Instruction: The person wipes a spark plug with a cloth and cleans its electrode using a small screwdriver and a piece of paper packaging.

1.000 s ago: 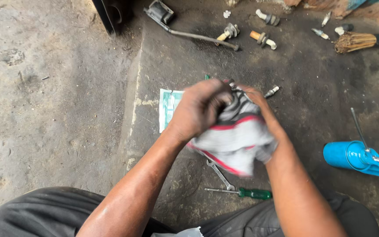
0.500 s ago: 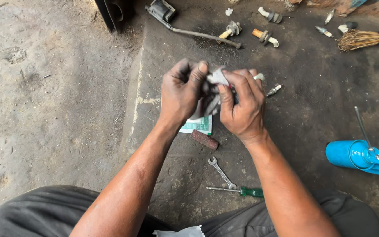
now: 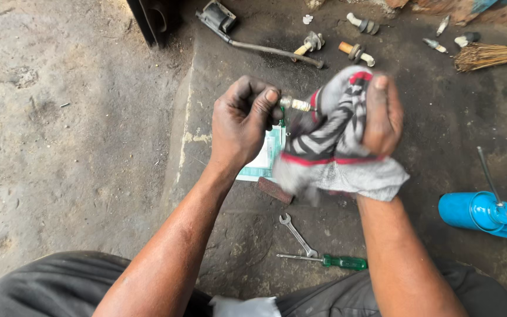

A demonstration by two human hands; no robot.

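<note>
My left hand [image 3: 244, 120] pinches one end of a small metal spark plug [image 3: 296, 104] between thumb and fingers. My right hand [image 3: 382, 111] grips a grey, black and red striped rag [image 3: 330, 152] wrapped over the plug's other end. Both hands are raised above the dark, oily concrete floor. Under them lie a green and white paper packet [image 3: 264, 159] and a small rusty brown block [image 3: 275, 190].
A small spanner [image 3: 297, 233] and a green-handled screwdriver [image 3: 327, 260] lie near my knees. A blue oil can [image 3: 485, 212] lies on its side at right. Several spark plugs [image 3: 356, 51], a long tool with a metal rod [image 3: 253, 41] and a straw brush [image 3: 488, 56] sit along the top.
The rag has gone from bunched small between both hands to draped over my right hand. My left hand now holds the plug's bare end out to the left.
</note>
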